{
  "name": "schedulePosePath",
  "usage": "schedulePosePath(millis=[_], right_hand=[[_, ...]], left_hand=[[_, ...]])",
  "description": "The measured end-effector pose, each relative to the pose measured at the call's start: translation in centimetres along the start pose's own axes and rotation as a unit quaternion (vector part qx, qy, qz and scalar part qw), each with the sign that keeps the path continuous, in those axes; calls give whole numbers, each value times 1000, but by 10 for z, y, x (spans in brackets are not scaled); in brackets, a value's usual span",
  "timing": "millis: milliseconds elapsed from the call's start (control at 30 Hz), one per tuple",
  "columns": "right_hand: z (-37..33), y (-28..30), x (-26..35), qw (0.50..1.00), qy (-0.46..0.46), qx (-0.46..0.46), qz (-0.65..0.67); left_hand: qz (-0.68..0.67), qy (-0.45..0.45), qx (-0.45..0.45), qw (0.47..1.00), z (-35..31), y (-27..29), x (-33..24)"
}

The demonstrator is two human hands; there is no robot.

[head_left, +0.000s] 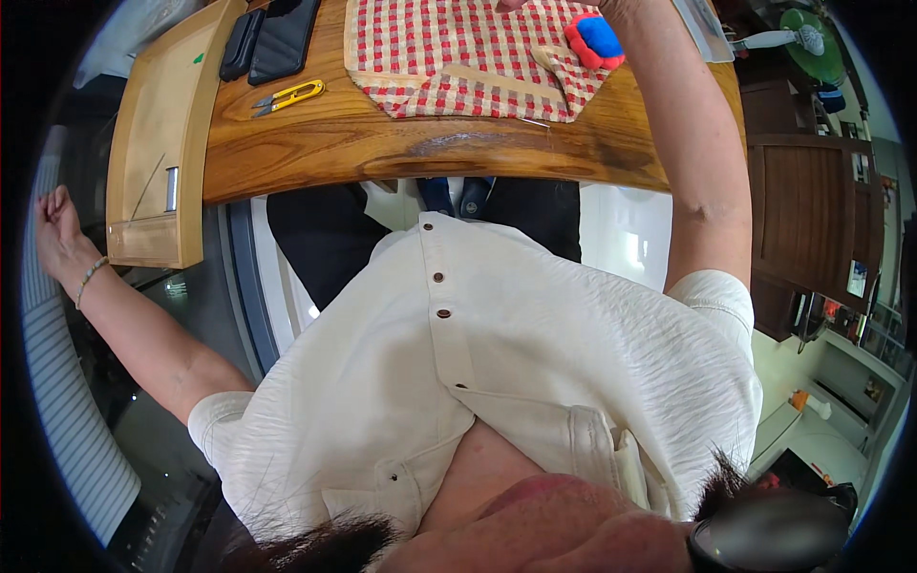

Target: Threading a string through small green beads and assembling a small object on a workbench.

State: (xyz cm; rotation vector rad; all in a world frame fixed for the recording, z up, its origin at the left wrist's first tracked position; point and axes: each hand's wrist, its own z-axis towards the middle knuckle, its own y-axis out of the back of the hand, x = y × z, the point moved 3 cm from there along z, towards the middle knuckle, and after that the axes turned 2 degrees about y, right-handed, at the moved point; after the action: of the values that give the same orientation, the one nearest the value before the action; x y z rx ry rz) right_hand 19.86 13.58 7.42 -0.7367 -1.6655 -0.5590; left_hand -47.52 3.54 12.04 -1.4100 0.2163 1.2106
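Observation:
My left hand (63, 237) is held out at the far left, beyond the wooden tray. Its fingers are curled in, and anything pinched between them is too small to make out. At the top edge my right hand (512, 5) reaches over a red, brown and cream checked cloth (449, 43); only a fingertip and the wrist show, the rest being cut off. Below the right wrist, a red and blue pincushion (597, 40) rests on the cloth. A thin needle-like piece (535, 122) lies at the cloth's near edge. Yellow thread snips (289, 97) lie left of the cloth.
A light wooden tray (186, 115) stands along the table's left side, with a small metallic piece (172, 189) in it. Two dark flat cases (284, 40) lie beside it. A clear container (705, 29) and a white-handled brush-like tool (772, 39) are at the right table edge.

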Motion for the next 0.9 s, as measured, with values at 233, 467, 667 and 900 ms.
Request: schedulePosePath(millis=[233,467,667,900], right_hand=[[-11,1,0,999,-17,-25,-38],[-13,9,-12,1000,-21,10,-11],[-11,9,-23,1000,-9,29,9],[-22,5,-36,1000,2,-12,-16]], left_hand=[[79,-21,-42,996,-10,48,-39],[178,-60,-96,977,36,170,-110],[232,-111,-142,956,21,196,-192],[320,-160,-71,931,-22,216,-233]])
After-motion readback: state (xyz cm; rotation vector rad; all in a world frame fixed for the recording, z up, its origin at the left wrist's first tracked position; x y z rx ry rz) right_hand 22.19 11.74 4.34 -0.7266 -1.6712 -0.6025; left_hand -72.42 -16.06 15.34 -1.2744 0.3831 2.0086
